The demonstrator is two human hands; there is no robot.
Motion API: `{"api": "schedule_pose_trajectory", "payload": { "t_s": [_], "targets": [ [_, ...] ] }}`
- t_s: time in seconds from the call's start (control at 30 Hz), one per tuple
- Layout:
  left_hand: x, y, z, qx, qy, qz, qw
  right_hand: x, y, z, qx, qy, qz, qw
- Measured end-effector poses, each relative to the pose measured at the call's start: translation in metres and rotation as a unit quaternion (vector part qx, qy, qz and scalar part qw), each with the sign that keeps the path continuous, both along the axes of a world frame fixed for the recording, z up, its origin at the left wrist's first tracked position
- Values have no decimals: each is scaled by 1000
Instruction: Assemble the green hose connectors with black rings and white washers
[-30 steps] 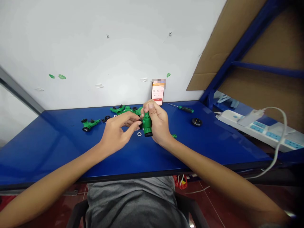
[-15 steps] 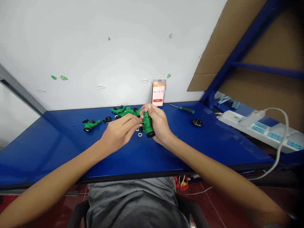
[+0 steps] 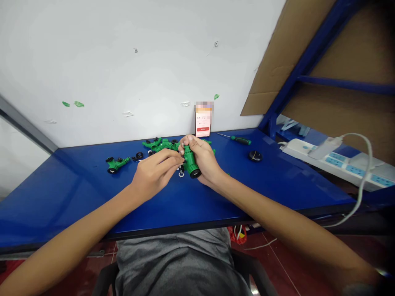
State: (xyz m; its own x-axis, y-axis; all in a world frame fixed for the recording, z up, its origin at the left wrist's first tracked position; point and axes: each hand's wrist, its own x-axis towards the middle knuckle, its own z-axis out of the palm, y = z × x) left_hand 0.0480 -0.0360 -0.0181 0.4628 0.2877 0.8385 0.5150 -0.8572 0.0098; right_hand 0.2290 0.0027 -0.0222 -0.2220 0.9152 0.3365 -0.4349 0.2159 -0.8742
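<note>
My right hand (image 3: 205, 158) is wrapped round a green plastic hose splitter (image 3: 191, 163), its black-ringed end tilted down towards me above the table. From the left, my left hand (image 3: 159, 168) pinches a small dark part against the splitter's side; the fingertips hide most of it. A white ring (image 3: 181, 174) shows just below the held splitter. Behind my hands lies a pile of similar green splitters (image 3: 163, 144), partly covered by my fingers. Another green splitter with black levers (image 3: 117, 164) lies to the left, beside a black ring (image 3: 139, 155).
A phone (image 3: 203, 121) showing a timer leans on the white wall. To the right lie a green-handled screwdriver (image 3: 240, 140) and a round black object (image 3: 255, 156). A white power strip (image 3: 327, 158) with a cable runs beyond the blue table's (image 3: 277, 181) right edge.
The whole view has shifted slightly. Both hands keep their hold on the splitter, which is tilted a little more, and the left fingers stay at its side.
</note>
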Motion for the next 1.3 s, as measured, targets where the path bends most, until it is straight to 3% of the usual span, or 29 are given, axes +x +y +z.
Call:
{"api": "schedule_pose_trajectory", "payload": {
  "t_s": [0.2,0.37,0.53,0.67,0.73,0.9,1.13,1.3],
  "targets": [
    [3,1,-1,-38,-33,-28,998,-1,0,-5,-12,19,-4,1000],
    [3,6,-4,-117,-95,-54,987,-4,-3,-7,30,-16,-67,997],
    [5,13,-7,-273,-197,-113,935,-5,-4,-7,139,-76,-155,975],
    [7,14,-12,-349,-257,-126,892,-3,-4,-5,185,-98,-185,960],
    [8,14,-15,-347,-260,-109,894,-4,-4,-5,175,-96,-176,964],
    [8,9,-18,-267,-238,-50,932,-6,-4,-10,141,-73,-144,977],
    [11,6,-16,-350,-262,-60,897,-5,-5,-9,191,-97,-179,960],
    [8,9,-10,-353,-234,-93,901,-2,-3,-6,229,-119,-191,947]
  ]
}}
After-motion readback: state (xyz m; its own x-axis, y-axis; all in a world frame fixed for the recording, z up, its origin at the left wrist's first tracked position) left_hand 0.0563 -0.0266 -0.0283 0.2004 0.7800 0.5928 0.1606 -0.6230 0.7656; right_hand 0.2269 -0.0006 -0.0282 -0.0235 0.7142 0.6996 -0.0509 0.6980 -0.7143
